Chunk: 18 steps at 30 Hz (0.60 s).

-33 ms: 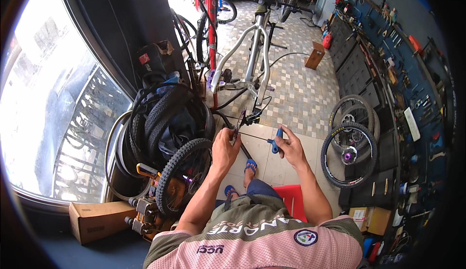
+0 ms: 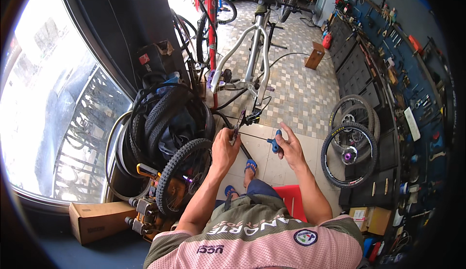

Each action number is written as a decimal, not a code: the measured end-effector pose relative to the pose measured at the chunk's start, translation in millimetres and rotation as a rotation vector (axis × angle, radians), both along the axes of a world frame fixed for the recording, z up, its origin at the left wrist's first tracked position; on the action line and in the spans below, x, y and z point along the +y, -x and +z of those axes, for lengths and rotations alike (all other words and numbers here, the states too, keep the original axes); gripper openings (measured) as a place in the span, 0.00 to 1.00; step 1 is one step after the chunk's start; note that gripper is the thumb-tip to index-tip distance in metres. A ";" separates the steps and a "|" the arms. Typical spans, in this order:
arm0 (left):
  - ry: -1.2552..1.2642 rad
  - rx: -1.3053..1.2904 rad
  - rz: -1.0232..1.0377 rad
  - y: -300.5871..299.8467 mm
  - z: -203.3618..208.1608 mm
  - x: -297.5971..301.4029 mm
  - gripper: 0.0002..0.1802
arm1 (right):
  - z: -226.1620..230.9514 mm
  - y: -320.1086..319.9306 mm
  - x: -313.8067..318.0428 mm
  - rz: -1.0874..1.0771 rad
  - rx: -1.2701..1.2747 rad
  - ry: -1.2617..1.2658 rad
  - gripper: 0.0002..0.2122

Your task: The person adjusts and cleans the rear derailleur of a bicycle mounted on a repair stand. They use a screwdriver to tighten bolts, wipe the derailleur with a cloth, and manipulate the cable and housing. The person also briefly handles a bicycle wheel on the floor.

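A silver bicycle frame (image 2: 254,58) stands in front of me on the tiled floor. My left hand (image 2: 224,148) grips the dark crank arm (image 2: 236,129) low on the frame, just beside the black pedal (image 2: 252,118). Held a little to the right of the crank, my right hand (image 2: 292,148) is closed on a small blue-handled tool (image 2: 275,142). My feet in blue sandals (image 2: 250,165) rest on the floor below the hands.
A pile of black tyres (image 2: 170,118) and a knobby wheel (image 2: 182,172) crowd my left. Two rimmed wheels (image 2: 349,147) lean against a blue tool wall (image 2: 403,75) on the right. I sit on a red stool (image 2: 292,198). A cardboard box (image 2: 97,220) lies lower left.
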<state>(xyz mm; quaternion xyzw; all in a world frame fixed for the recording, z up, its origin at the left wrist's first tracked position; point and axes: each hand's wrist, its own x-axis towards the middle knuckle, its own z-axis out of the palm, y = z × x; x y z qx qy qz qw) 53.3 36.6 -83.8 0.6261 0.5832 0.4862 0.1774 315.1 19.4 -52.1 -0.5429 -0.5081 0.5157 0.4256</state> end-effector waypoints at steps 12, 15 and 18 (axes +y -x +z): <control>0.025 0.008 -0.003 0.5 7.1 10.9 0.14 | -36.4 -22.4 16.5 0.086 -0.318 -0.364 0.20; 0.027 0.007 0.003 1.9 3.6 9.7 0.14 | -26.8 -13.6 15.7 0.063 -0.115 -0.129 0.20; 0.045 -0.001 0.010 1.5 3.7 10.6 0.14 | -11.7 -0.4 9.1 0.009 0.152 0.158 0.21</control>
